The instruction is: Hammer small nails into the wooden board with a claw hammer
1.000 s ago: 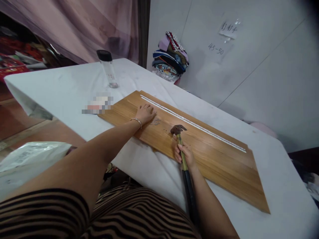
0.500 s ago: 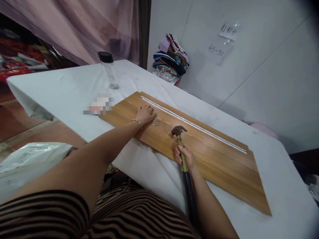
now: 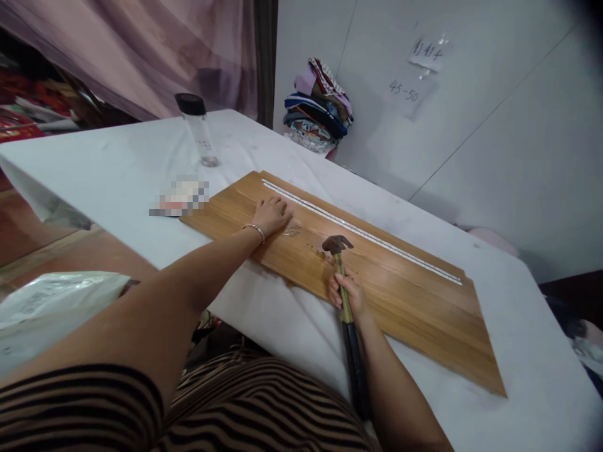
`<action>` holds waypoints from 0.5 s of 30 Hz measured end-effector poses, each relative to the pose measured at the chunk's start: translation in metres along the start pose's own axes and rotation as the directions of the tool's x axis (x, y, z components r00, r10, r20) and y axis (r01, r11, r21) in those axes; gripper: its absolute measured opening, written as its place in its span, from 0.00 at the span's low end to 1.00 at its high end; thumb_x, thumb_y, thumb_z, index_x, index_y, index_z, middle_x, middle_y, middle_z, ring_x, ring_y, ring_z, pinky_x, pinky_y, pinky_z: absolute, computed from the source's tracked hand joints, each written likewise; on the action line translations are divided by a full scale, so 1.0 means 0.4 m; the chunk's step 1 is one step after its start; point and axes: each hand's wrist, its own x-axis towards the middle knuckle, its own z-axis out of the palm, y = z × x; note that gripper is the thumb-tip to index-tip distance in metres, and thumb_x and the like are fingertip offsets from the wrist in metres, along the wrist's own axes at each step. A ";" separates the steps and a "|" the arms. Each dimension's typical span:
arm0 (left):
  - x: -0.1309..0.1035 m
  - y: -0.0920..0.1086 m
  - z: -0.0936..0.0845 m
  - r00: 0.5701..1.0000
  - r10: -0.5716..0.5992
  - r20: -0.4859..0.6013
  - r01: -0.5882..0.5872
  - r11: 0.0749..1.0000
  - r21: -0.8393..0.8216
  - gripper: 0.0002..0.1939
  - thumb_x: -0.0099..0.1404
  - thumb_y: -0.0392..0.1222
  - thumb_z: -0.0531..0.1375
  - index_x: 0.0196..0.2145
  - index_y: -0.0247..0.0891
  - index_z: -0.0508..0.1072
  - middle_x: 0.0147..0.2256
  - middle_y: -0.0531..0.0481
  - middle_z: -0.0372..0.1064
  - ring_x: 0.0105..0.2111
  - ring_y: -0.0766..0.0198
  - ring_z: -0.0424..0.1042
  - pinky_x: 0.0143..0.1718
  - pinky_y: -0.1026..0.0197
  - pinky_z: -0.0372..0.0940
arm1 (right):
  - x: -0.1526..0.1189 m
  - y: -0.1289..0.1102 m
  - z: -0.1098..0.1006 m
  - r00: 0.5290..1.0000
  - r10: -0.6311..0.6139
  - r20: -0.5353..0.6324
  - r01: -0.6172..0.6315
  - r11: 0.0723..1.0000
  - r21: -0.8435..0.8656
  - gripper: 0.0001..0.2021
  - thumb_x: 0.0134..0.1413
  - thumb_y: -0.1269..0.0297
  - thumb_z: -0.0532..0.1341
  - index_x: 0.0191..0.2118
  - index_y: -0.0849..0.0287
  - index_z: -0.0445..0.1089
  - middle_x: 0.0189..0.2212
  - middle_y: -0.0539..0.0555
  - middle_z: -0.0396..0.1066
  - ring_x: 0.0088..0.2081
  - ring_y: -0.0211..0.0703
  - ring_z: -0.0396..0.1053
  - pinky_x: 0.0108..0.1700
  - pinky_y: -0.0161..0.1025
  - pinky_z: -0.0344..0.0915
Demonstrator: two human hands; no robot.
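Note:
A long brown wooden board [image 3: 414,314] lies across the white table, with a white measuring strip [image 3: 358,230] along its far side. My left hand [image 3: 272,215] rests on the board's left part, fingers spread, holding nothing that shows. Beside its fingertips lie several thin nails [image 3: 291,231]. My right hand [image 3: 347,292] is wrapped round the upper handle of a claw hammer [image 3: 337,245], whose rusty head is above the board near its middle. Several small dark specks are on the wood between the nails and the hammer head.
On the white table [image 3: 117,163] stand a clear bottle [image 3: 200,135] with a black lid and a blurred-out flat item [image 3: 181,198]. Folded clothes [image 3: 318,110] are stacked by the wall. A white plastic bag [image 3: 61,301] is at the lower left.
The view has shifted slightly, moving the scene a little to the left in the picture. Both hands keep nearly the same places on the board and hammer.

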 end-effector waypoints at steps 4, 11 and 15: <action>-0.001 0.001 0.001 1.000 0.003 -0.006 -0.003 1.000 0.005 0.20 0.67 0.54 0.49 0.43 0.40 0.74 0.51 0.40 0.68 0.54 0.49 0.63 0.55 0.45 0.53 | 0.002 0.002 -0.004 1.000 0.019 0.023 -0.019 1.000 -0.006 0.23 0.48 0.57 0.65 0.50 0.59 0.64 0.18 0.40 0.61 0.10 0.27 0.50 0.10 0.29 0.47; -0.001 0.001 -0.001 1.000 -0.012 0.019 0.012 1.000 -0.004 0.21 0.67 0.54 0.49 0.45 0.40 0.74 0.53 0.41 0.67 0.56 0.49 0.61 0.57 0.46 0.51 | 0.004 0.001 -0.001 0.999 0.033 0.030 -0.032 0.999 -0.033 0.23 0.49 0.57 0.65 0.50 0.59 0.64 0.18 0.40 0.62 0.10 0.27 0.51 0.10 0.28 0.48; -0.001 0.003 -0.004 1.000 -0.011 0.026 0.012 1.000 -0.016 0.22 0.67 0.54 0.49 0.46 0.40 0.74 0.52 0.40 0.67 0.56 0.48 0.61 0.57 0.44 0.51 | 0.000 0.001 0.006 1.000 0.010 0.009 -0.010 0.999 -0.036 0.21 0.47 0.56 0.66 0.45 0.59 0.64 0.18 0.40 0.62 0.10 0.27 0.51 0.10 0.28 0.48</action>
